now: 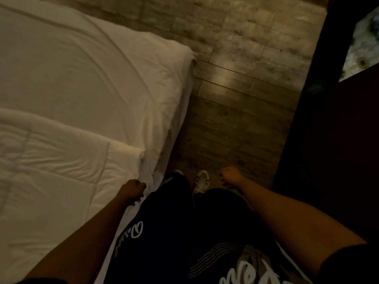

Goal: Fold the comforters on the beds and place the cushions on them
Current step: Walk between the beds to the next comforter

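Observation:
A white quilted comforter point(53, 160) lies folded on the near part of the bed, its folded edge running across the mattress. Beyond it the bed's white sheet point(82, 74) is bare up to the far corner. My left hand point(132, 190) is at the bed's right edge beside the comforter's corner, fingers curled against the white fabric hanging there. My right hand point(229, 177) hangs over the floor with fingers loosely curled, holding nothing. No cushion is in view.
A wood-plank floor point(231, 124) runs as a narrow aisle between the bed and a dark piece of furniture point(328, 140) on the right. My legs in dark trousers and white shoes point(202, 180) stand in that aisle.

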